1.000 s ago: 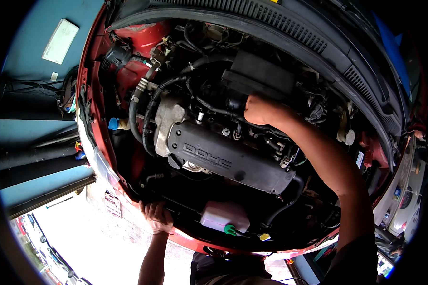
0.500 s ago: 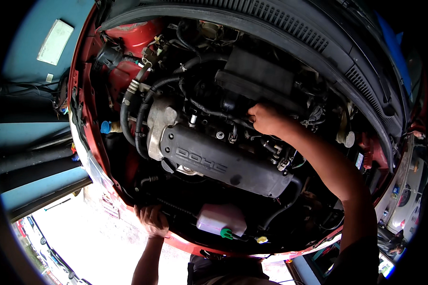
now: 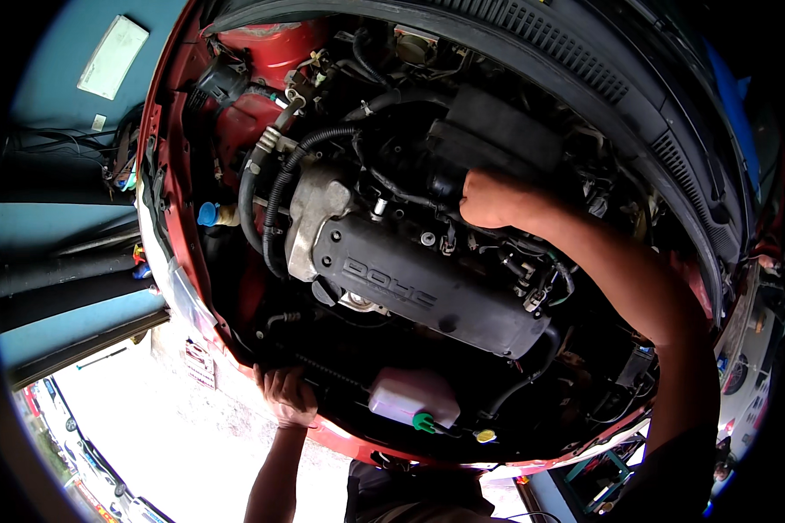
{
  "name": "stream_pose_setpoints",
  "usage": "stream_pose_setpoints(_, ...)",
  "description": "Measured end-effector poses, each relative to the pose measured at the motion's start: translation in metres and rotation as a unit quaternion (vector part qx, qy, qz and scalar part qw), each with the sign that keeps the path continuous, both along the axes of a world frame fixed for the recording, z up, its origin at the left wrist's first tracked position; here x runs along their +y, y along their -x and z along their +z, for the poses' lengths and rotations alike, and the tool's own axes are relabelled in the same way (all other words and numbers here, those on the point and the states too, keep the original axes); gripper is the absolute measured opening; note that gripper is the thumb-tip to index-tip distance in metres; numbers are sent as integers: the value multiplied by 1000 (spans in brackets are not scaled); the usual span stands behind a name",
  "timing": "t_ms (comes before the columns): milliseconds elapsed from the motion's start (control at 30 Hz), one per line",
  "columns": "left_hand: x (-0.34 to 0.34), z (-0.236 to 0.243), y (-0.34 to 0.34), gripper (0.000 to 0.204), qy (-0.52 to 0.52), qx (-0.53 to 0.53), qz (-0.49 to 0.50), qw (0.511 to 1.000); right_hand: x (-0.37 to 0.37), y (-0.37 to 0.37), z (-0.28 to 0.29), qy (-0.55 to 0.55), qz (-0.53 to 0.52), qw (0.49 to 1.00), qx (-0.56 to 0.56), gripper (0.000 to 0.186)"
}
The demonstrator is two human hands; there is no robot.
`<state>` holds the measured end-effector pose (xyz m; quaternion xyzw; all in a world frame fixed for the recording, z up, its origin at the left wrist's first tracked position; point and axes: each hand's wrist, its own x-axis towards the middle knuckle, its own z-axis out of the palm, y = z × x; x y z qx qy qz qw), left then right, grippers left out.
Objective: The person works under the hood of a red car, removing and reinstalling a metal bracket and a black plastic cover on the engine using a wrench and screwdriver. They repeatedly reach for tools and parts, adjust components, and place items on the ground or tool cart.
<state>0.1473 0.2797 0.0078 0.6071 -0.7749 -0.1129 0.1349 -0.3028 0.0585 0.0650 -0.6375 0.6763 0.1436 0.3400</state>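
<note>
Here the left hand (image 3: 288,397) grips the engine bay's front edge (image 3: 347,443) while, well in from that edge, the right hand (image 3: 494,200), curled, grip hidden, meets a black duct (image 3: 445,181), likely light, semi-stiff, best held around its barrel.

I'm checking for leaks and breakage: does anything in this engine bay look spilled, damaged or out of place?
Nothing looks plainly spilled or broken. One mild oddity: a dark round spot low on the long black plastic engine cover, possibly a stain or recess. Whatever the right hand covers is hidden.
</note>
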Motion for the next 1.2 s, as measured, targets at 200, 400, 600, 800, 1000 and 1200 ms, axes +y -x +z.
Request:
stream_pose_setpoints(200,-1,5,1,25,7,-13,-12,1000,-19,-45,50,-20,76,996,34,29)
stream_pose_setpoints(400,0,1,0,24,13,-1,-2,1000,-21,-32,44,-1,119,992,29,31)
stream_pose_setpoints(600,-1,1,-2,24,8,-12,-12,1000,18,0,23,9,-48,999,5,24)
stream_pose_setpoints(800,0,-2,-3,22,13,-3,-13,1000,41,-2,32,102,-80,992,0,25)
stream_pose_setpoints(1000,0,3,1,23,11,-10,-11,1000,49,15,32,80,-110,989,-51,27)
stream_pose_setpoints(1200,-2,1,1,23,15,-14,-14,1000,70,27,21,139,-170,969,-113,28)
